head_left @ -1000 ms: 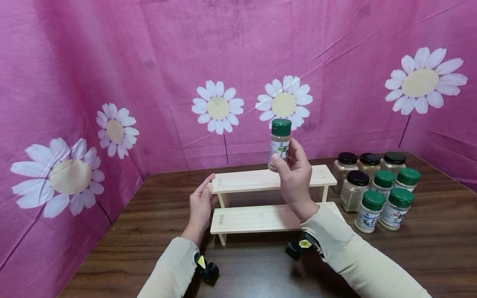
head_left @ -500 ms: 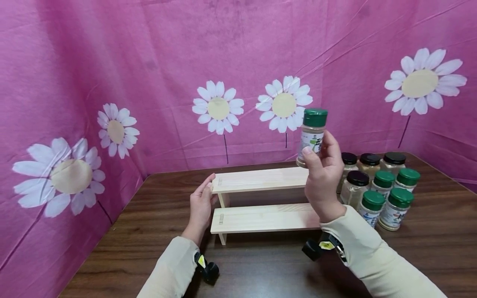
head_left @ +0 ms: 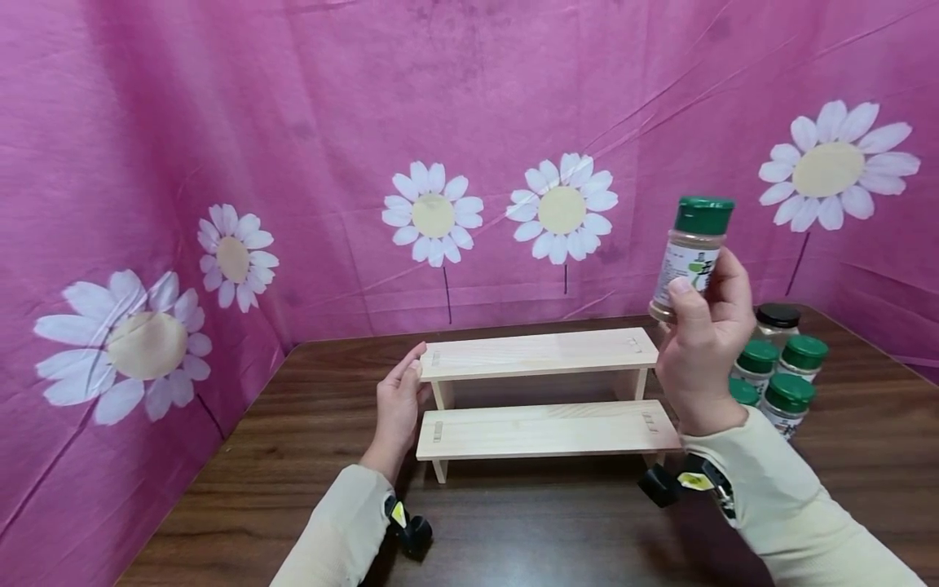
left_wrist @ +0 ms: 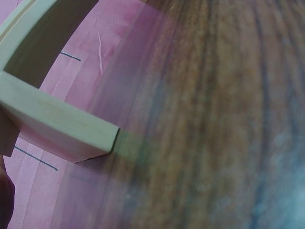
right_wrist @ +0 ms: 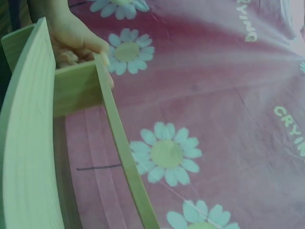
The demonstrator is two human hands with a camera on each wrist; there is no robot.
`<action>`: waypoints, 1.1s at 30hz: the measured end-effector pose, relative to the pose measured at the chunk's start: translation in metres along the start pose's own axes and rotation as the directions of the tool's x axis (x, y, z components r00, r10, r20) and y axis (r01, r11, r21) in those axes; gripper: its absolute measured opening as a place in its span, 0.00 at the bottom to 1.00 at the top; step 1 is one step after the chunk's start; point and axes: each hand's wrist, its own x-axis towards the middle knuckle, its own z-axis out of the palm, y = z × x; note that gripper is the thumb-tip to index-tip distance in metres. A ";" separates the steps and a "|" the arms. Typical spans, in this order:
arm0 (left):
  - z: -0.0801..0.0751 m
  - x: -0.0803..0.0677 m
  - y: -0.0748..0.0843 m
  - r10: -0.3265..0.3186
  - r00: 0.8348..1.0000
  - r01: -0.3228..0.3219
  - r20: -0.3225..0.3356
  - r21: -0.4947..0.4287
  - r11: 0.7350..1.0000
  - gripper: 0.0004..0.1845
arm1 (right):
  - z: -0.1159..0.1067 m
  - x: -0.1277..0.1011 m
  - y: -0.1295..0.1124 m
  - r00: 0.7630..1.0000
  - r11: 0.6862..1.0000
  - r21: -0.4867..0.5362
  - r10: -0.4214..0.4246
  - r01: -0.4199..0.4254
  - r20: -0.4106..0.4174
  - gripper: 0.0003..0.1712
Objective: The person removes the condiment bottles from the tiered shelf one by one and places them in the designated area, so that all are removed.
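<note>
Spice jar (head_left: 691, 254) pinched high in right hand (head_left: 703, 346) | left hand (head_left: 397, 401) flat, steadying wooden rack (head_left: 543, 383) | loose grip could drop it onto jars (head_left: 779, 365)

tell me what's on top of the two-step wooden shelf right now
Nothing stands on either step of the wooden shelf; both boards show bare. The left hand touches its left end. The spice jar is held in the air by the right hand.

Dark wooden table (head_left: 308, 456) under two-step pine rack (head_left: 543, 391), spice jars (head_left: 785, 371).
</note>
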 end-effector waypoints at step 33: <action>0.008 -0.003 0.000 -0.017 1.000 0.017 -0.015 -0.006 1.000 0.21 | -0.107 0.043 -0.057 0.994 0.975 -0.193 0.110 -0.112 -0.020 0.24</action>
